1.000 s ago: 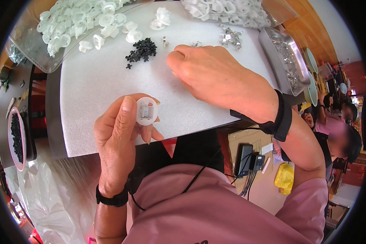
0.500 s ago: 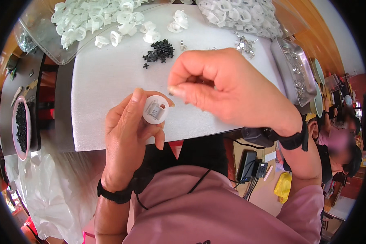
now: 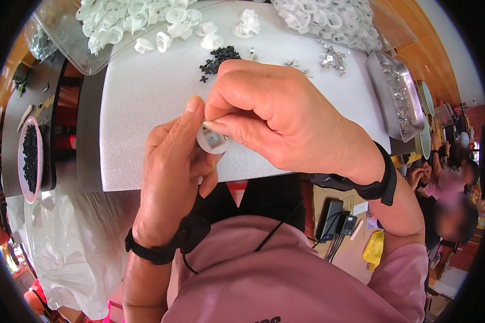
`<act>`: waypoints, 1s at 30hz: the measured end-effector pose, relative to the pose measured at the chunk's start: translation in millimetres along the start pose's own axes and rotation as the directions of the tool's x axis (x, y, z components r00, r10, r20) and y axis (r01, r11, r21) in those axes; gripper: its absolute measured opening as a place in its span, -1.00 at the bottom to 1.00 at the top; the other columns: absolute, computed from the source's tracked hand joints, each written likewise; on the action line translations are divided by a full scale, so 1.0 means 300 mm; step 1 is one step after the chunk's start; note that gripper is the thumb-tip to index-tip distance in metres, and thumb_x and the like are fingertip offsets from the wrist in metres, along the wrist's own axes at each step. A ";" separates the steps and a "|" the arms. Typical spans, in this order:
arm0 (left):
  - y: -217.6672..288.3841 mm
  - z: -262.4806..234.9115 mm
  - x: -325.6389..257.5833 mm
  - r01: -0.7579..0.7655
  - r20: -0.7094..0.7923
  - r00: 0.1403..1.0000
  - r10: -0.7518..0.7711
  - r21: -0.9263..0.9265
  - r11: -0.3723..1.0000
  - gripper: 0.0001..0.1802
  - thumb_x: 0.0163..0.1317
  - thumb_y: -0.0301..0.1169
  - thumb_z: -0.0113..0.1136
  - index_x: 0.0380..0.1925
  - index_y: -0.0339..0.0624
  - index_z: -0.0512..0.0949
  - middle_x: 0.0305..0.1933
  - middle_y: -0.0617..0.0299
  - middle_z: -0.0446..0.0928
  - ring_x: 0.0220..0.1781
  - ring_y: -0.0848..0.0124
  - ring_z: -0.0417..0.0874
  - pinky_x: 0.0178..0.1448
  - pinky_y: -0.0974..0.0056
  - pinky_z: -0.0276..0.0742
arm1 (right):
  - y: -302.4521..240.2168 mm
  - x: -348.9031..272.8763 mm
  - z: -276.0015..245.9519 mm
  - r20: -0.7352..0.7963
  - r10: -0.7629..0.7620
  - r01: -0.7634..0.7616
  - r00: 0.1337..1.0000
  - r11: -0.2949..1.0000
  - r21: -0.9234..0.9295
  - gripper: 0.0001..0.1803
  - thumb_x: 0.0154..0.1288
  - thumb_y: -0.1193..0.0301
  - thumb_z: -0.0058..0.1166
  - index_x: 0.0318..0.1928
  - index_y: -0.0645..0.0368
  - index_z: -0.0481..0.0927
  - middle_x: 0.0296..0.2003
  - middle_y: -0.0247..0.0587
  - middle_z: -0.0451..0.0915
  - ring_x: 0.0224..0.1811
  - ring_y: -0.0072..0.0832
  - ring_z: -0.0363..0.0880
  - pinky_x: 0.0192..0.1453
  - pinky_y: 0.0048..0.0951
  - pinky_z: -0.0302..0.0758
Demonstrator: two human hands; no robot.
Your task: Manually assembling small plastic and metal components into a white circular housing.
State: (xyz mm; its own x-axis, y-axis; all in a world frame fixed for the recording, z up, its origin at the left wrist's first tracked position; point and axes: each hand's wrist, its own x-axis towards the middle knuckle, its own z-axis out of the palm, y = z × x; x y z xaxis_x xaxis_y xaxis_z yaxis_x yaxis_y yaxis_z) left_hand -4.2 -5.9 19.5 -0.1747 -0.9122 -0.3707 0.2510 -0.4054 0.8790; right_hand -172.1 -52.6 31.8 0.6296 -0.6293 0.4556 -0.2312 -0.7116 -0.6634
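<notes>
Thumb and fingers of my left hand are closed around the rim of a round white plastic part, its recessed face turned up. Above it, my right hand pinches with thumb and forefinger at the part's upper edge. Whatever small piece sits in that pinch is hidden by the fingertips. Just beyond my right hand lies a heap of small black cross-shaped pieces. Small metal clips are scattered farther to the right on the white foam sheet.
White plastic parts are piled at the far left, more at the far right. A metal tray of clips stands on the right. At left is a bowl of black pieces, above a clear plastic bag. Other people sit far right.
My right hand has moved left and down, bringing its pinched fingertips onto the round part. My left hand still holds the part, which is now partly covered. The whole view has shifted slightly.
</notes>
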 end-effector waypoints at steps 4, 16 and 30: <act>0.003 0.001 0.005 0.020 -0.007 1.000 -0.020 -0.021 1.000 -0.48 0.40 -0.02 -0.05 -0.54 -0.26 0.47 -0.69 0.34 0.30 -0.77 0.66 0.12 -0.74 0.49 0.10 | 0.005 -0.012 0.009 -0.018 -0.034 0.033 0.999 0.997 -0.067 -0.85 0.13 0.63 0.18 -0.36 0.25 0.46 -0.45 -0.23 0.40 -0.45 -0.32 0.42 -0.40 -0.39 0.39; -0.007 0.008 0.011 0.065 -0.029 0.997 -0.065 0.009 0.998 -0.46 0.40 -0.03 -0.05 -0.48 -0.32 0.55 -0.69 0.33 0.34 -0.75 0.65 0.18 -0.73 0.48 0.17 | 0.036 -0.020 -0.009 0.074 -0.018 0.021 0.997 0.999 -0.042 -0.92 0.20 0.51 0.08 -0.32 0.22 0.46 -0.35 -0.15 0.53 -0.34 -0.11 0.53 -0.32 -0.22 0.46; -0.001 0.019 0.000 0.051 -0.005 0.999 -0.051 0.217 0.975 -0.44 0.41 -0.02 -0.06 -0.36 -0.36 0.62 -0.64 0.31 0.41 -0.72 0.65 0.26 -0.71 0.50 0.21 | -0.032 0.021 -0.072 0.464 0.541 -0.683 0.702 0.697 0.221 -0.75 0.28 0.40 0.08 -0.14 0.34 0.48 -0.52 -0.17 0.51 -0.59 -0.47 0.43 -0.54 -0.44 0.37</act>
State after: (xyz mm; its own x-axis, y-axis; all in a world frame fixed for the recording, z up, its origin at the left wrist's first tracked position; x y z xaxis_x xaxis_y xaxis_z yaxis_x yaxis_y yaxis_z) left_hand -9.9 -5.4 20.8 -0.1830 -0.8907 -0.4162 0.0295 -0.4282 0.9032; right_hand -182.0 -56.5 54.0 0.6608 -0.6815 -0.3143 -0.4272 0.0028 -0.9042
